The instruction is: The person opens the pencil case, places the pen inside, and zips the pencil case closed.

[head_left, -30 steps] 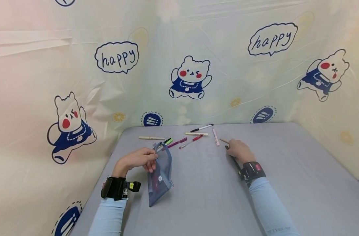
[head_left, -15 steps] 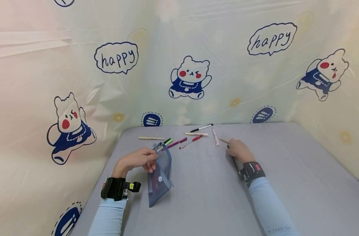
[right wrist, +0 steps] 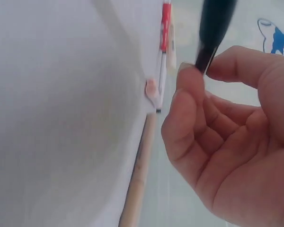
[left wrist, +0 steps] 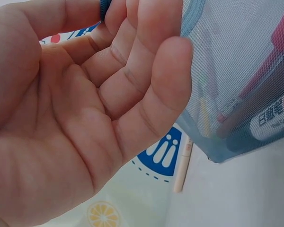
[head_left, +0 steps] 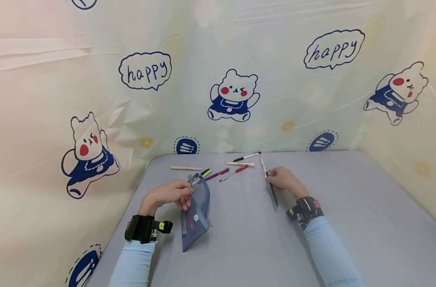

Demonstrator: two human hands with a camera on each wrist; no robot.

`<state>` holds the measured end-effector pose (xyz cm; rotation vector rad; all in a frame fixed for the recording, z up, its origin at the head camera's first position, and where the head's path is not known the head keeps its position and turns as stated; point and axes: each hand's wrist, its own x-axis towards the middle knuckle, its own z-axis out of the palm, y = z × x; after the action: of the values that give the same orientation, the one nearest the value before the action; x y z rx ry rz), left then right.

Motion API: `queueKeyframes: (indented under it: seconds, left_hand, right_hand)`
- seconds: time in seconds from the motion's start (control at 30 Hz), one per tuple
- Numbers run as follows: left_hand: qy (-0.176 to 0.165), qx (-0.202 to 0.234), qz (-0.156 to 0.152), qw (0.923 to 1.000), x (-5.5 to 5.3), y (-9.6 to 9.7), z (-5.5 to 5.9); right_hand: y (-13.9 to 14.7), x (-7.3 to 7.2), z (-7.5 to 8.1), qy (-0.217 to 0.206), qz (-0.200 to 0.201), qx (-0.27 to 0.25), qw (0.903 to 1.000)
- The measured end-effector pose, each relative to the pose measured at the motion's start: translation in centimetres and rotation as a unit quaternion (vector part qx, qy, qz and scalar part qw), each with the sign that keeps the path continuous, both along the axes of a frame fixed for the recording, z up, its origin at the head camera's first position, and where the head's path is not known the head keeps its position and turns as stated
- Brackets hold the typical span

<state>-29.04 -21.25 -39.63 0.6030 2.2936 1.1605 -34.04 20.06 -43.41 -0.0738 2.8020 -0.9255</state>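
Observation:
My left hand (head_left: pixel 173 194) grips the upper edge of a blue mesh pencil pouch (head_left: pixel 195 223), which hangs slanted with its bottom corner low. Through the mesh (left wrist: pixel 255 56) in the left wrist view show several pens, among them a labelled marker (left wrist: pixel 272 116). My right hand (head_left: pixel 284 180) pinches a dark pen (head_left: pixel 273 194) between thumb and fingertips; its lower end points toward me. In the right wrist view the dark pen (right wrist: pixel 217 23) rises from the fingertips. A light pink pen (head_left: pixel 262 164) lies just left of this hand. Beside it is a beige pen (right wrist: pixel 139 175), hidden in the head view.
Behind the pouch lie a green-capped pen (head_left: pixel 206 172), a purple pen (head_left: pixel 218 174) and a red-capped pen (head_left: pixel 236 172). Farther back are a cream pen (head_left: pixel 240 164), a black-and-white pen (head_left: pixel 247 156) and a beige pen (head_left: pixel 185 168). A printed curtain (head_left: pixel 275 87) borders the grey table (head_left: pixel 239 239).
My right hand has picked the dark pen up and moved slightly left, so the pen now sticks out on the hand's left side. My left hand keeps the pouch in the same place.

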Motion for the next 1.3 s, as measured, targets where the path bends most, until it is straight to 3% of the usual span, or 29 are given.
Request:
queueKeyframes:
  seconds: [0.37, 0.73, 1.0, 1.3]
  left_hand:
    - [-0.010, 0.007, 0.002, 0.9999, 0.2, 0.3, 0.1]
    - [-0.010, 0.010, 0.001, 0.9999, 0.1, 0.3, 0.0]
    - [-0.005, 0.003, 0.001, 1.0000, 0.0, 0.4, -0.1]
    - [-0.004, 0.003, 0.003, 1.0000, -0.1, 0.2, -0.4]
  right_hand:
    - [-2.6, -0.3, 0.0, -0.006, 0.020, -0.055, 0.9982]
    - [-5.9, -0.2, 0.7, -0.006, 0.044, -0.132, 0.9903]
    - [-8.7, 0.0, 2.1, -0.022, 0.089, -0.208, 0.9739]
    - [-12.1, 0.2, 2.6, -0.037, 0.114, -0.227, 0.9666]
